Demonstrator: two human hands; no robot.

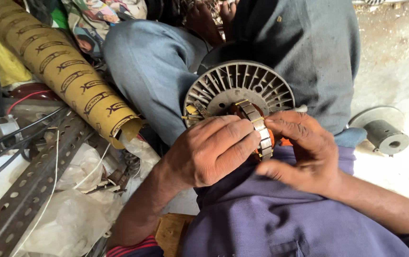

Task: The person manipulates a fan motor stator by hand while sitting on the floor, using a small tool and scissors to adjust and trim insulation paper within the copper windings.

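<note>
Left hand (209,150) and right hand (304,150) both grasp a ribbed metal motor core (256,126) on the lap, before a finned grey disc (237,85); a yellow printed paper roll (66,71) lies left.

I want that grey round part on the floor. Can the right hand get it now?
Probably not at once. The right hand is busy on the motor core with the left hand. The grey part lies apart on the floor, nothing covering it.

Yellow printed paper roll (66,71), perforated metal angle bar (28,190), grey metal cylinder (387,135) on floor.
</note>
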